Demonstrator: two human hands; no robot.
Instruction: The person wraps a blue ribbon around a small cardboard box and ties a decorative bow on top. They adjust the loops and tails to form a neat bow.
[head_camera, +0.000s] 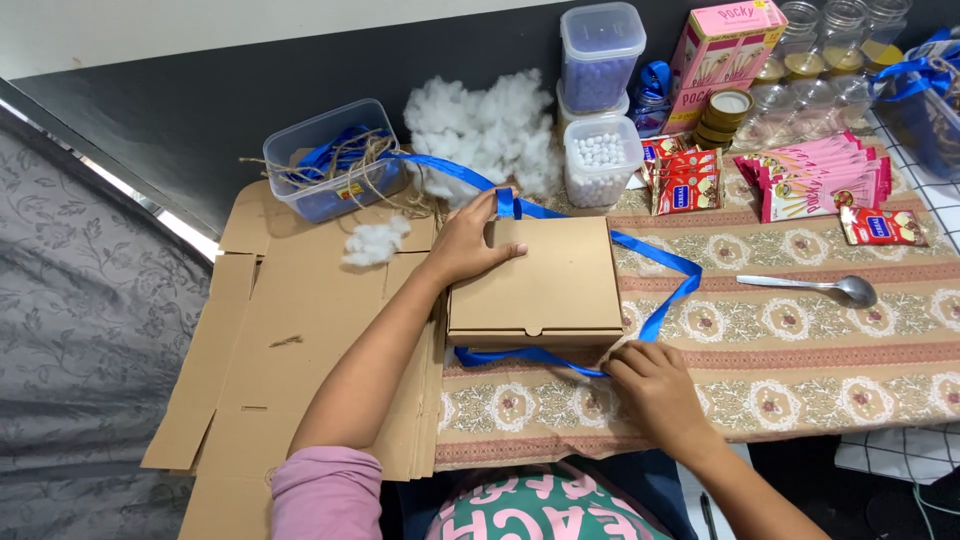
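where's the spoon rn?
Head view, right side: the spoon lies on the patterned tablecloth, right of the cardboard box and below the pink snack packets.

One closed cardboard box (535, 285) is on the surface (800, 360), with one blue ribbon (655, 262) around it. There is one spoon (815, 287). Three clear tubs stand at the back: one with twine (330, 160) and two stacked lidded ones (600, 60) (600, 160). Two tufts of white stuffing: one large (485, 125), one small (372, 242). Two hands (470, 240) (655, 385) are visible.
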